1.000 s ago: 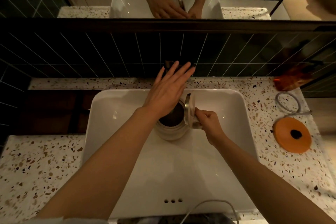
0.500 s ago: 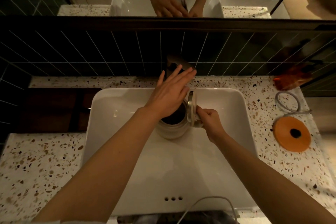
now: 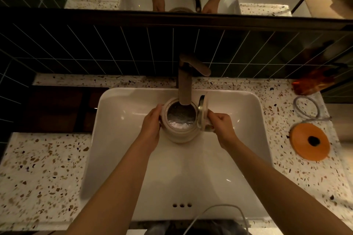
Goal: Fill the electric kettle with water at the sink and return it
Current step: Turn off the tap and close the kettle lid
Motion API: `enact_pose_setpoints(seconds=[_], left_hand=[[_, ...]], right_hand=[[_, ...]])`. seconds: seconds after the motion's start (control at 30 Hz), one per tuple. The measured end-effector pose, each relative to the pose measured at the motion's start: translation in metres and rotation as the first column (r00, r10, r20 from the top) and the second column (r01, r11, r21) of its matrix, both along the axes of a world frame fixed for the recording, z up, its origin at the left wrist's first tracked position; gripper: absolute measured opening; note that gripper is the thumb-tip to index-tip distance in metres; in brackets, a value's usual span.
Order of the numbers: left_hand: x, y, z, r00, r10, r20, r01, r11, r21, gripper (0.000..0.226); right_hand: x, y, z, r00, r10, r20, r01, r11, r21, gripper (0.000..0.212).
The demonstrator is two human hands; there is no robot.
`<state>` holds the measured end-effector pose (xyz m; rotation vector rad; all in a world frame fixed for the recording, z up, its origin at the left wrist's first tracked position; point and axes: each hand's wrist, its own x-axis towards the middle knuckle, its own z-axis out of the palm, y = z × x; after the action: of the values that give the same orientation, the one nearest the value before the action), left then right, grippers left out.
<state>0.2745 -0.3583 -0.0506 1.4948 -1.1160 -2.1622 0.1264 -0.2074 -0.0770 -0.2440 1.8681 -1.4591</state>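
Note:
A cream electric kettle (image 3: 177, 135) stands in the white sink (image 3: 122, 158) with its lid (image 3: 202, 112) tipped up on the right. The dark faucet (image 3: 185, 82) ends right over the kettle's mouth, and foaming water shows inside. My left hand (image 3: 151, 124) presses against the kettle's left side. My right hand (image 3: 221, 123) grips the handle on the right, below the lid.
The orange kettle base (image 3: 309, 141) lies on the speckled counter (image 3: 42, 168) to the right of the sink, with its grey cord (image 3: 307, 108) looped behind it. An orange packet (image 3: 313, 82) leans on the dark tiled wall. A mirror hangs above. A white cable (image 3: 219, 213) crosses the sink's front edge.
My left hand came down off the faucet lever and now holds the kettle's left side. Water now shows inside the kettle. The view has tilted slightly.

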Motion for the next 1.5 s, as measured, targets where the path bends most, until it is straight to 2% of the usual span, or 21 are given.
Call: enact_pose_setpoints(seconds=[0.2,0.4,0.67,0.77,0.9,1.0,1.07,1.13,1.2,1.27,1.33,1.4,1.43,1.5], left_hand=[[-0.002,0.007,0.004,0.991,0.105,-0.081,-0.101,0.994,0.052,0.018],[-0.011,0.020,0.009,0.989,0.145,-0.030,-0.146,0.989,-0.009,0.035],[-0.001,0.040,0.019,0.985,0.170,0.005,-0.170,0.985,0.028,0.039],[0.008,0.048,0.026,0.984,0.176,0.010,-0.176,0.983,0.050,0.035],[0.025,0.054,0.039,0.990,0.138,-0.008,-0.137,0.987,0.083,0.028],[0.036,0.052,0.049,0.993,0.110,-0.037,-0.106,0.990,0.096,0.020],[0.042,0.054,0.062,0.995,0.073,-0.069,-0.067,0.994,0.088,0.016],[0.048,0.056,0.074,0.998,0.013,-0.066,-0.010,0.999,0.052,0.018],[0.055,0.056,0.081,0.998,-0.061,-0.019,0.061,0.998,-0.009,0.019],[0.059,0.057,0.090,0.987,-0.146,0.060,0.152,0.982,-0.109,0.024],[0.062,0.064,0.105,0.983,-0.151,0.101,0.172,0.955,-0.243,0.035],[0.066,0.078,0.131,0.983,-0.180,0.018,0.167,0.861,-0.480,0.038],[0.068,0.086,0.143,0.963,-0.270,-0.025,0.205,0.786,-0.583,0.038],[0.067,0.104,0.162,0.866,-0.499,-0.033,0.352,0.655,-0.669,0.046]], right_hand=[[-0.001,-0.001,-0.005,1.000,0.010,-0.011,-0.010,0.999,0.035,0.094],[0.003,0.003,0.000,0.999,-0.029,0.015,0.029,0.999,0.046,0.071],[0.019,0.029,0.017,0.999,0.037,-0.025,-0.035,0.997,0.071,0.057],[0.028,0.042,0.026,0.994,0.109,-0.020,-0.107,0.992,0.071,0.068],[0.040,0.057,0.046,0.978,0.206,-0.040,-0.204,0.978,0.051,0.069],[0.046,0.066,0.058,0.967,0.253,-0.016,-0.253,0.967,-0.013,0.079],[0.054,0.073,0.065,0.974,0.225,0.041,-0.221,0.972,-0.084,0.082],[0.061,0.079,0.073,0.976,0.187,0.110,-0.171,0.976,-0.136,0.078],[0.068,0.084,0.083,0.978,0.162,0.133,-0.139,0.977,-0.164,0.058],[0.073,0.089,0.089,0.981,0.145,0.131,-0.122,0.978,-0.169,0.044],[0.076,0.090,0.096,0.983,0.136,0.125,-0.114,0.979,-0.171,0.040],[0.079,0.091,0.098,0.983,0.121,0.137,-0.098,0.981,-0.168,0.041],[0.081,0.092,0.099,0.984,0.112,0.140,-0.088,0.982,-0.167,0.044],[0.085,0.093,0.102,0.986,0.097,0.133,-0.073,0.982,-0.172,0.045]])
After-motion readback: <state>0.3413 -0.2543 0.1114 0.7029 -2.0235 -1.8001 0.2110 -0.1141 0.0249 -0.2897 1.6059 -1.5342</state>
